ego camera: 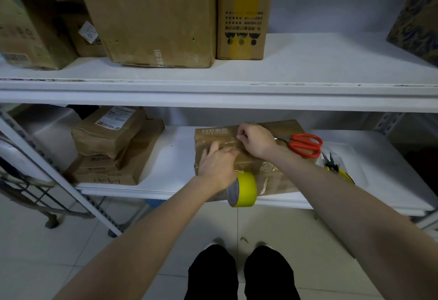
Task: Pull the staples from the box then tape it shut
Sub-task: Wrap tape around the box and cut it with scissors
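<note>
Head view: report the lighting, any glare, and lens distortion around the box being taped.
Head view: dim, cool light, with the lower shelf shaded by the upper shelf; faint glare streaks on the glossy tape across the box; the wide-angle lens slants the left upright steeply outward; centre fairly sharp, corners soft.

Single view, head-worn, wide-angle. The lens sits at the person's head and faces forward and down at a white rack. The upper shelf [308,62] crosses the top third of the frame. The lower shelf [170,157] lies mid-frame, close, within arm's reach. Both forearms enter from the bottom corners and converge on the box [284,126] near centre. Directly below the lens are the tiled floor [71,240] and the person's legs [213,273]. Shelf lines bow slightly toward the frame edges.
</note>
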Demonstrator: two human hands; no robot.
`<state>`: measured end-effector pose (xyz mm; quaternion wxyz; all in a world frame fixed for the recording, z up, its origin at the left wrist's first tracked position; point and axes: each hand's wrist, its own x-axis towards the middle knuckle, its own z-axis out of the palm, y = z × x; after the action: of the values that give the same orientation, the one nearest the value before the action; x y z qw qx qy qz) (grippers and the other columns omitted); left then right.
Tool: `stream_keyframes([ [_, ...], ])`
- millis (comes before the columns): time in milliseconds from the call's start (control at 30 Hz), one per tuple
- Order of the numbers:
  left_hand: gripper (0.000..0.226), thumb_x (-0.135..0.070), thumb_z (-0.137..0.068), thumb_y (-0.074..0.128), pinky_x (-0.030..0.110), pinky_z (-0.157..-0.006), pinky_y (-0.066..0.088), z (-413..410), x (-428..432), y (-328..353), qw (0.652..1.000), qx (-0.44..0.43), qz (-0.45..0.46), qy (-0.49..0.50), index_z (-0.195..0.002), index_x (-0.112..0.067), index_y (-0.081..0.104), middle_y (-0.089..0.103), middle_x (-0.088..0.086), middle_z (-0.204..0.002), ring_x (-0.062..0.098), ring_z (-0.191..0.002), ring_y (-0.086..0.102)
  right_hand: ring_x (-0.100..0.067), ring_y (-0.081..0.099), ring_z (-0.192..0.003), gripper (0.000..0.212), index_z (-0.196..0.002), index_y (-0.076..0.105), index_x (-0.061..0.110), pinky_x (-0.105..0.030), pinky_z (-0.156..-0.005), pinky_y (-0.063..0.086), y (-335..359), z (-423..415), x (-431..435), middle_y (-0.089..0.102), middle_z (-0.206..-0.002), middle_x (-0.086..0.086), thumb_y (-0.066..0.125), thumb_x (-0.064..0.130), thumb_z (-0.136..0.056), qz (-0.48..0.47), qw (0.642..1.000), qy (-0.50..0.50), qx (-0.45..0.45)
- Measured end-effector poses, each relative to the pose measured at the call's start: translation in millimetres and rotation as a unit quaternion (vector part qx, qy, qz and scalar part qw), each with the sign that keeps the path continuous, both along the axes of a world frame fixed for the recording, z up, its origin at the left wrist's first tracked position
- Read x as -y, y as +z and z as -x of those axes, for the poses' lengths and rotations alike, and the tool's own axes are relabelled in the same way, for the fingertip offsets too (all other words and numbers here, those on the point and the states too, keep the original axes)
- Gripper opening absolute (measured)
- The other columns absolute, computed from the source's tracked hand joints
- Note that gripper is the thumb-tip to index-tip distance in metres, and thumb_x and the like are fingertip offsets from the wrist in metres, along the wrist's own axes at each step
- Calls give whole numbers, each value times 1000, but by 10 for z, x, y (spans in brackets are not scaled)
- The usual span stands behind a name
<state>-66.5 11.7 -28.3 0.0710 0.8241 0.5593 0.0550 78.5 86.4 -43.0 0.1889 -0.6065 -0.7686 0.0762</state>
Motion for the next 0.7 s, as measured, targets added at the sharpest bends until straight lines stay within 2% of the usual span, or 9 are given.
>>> stream_keyframes([
  [200,50,-9,-83,46,49,-117,13,-35,-19,-5,1000,-14,18,-2,-132,-19,43,43,0,-144,25,-143,12,-30,60,-95,16,-96,65,10,-35,-79,46,16,7,43,64,-100,-11,60,25,-91,-29,999,4,20],
  [333,53,-9,-82,46,52,-118,8,-97,-71,55,999,-4,39,0,-134,-17,39,36,3,-149,27,-145,6,-33,54,-107,24,-108,59,8,-37,-79,46,6,64,106,57,-112,-13,57,24,-90,-48,997,-13,58],
  [400,54,-8,-81,46,53,-118,7,-107,-69,55,999,-2,45,0,-134,-17,38,35,4,-149,28,-145,4,-35,46,-119,49,-130,44,8,-39,-85,47,41,91,145,48,-127,-16,62,27,-88,-37,995,-49,80],
  [467,52,-7,-81,47,53,-118,7,-106,-64,21,999,1,47,2,-132,-18,38,37,5,-148,29,-145,4,-35,42,-124,72,-140,31,9,-43,-92,45,148,31,159,42,-135,-17,69,33,-83,-49,988,-95,107],
  [500,51,-7,-81,47,53,-119,6,-106,-57,-8,999,2,45,2,-130,-18,39,38,5,-147,29,-145,3,-34,44,-124,70,-140,33,10,-43,-94,44,180,-10,172,43,-136,-16,69,31,-83,-70,986,-81,131],
  [600,49,-8,-81,46,54,-118,4,-115,-73,-54,999,8,40,1,-129,-18,39,29,1,-153,29,-145,0,-27,51,-120,41,-126,55,16,-36,-96,37,132,-104,229,55,-129,-4,55,11,-86,-91,980,60,164],
  [633,51,-9,-81,46,54,-118,4,-111,-81,-51,999,12,46,1,-130,-19,37,25,-1,-155,29,-145,-1,-24,51,-121,41,-124,58,18,-34,-98,34,78,-109,277,57,-129,-1,51,9,-85,-73,981,85,160],
  [700,52,-11,-82,45,56,-117,2,-87,-111,-28,998,16,65,5,-133,-19,35,26,-3,-155,29,-144,1,-18,45,-129,47,-133,53,22,-35,-105,27,-30,-82,358,52,-139,4,46,12,-87,-28,984,84,156],
])
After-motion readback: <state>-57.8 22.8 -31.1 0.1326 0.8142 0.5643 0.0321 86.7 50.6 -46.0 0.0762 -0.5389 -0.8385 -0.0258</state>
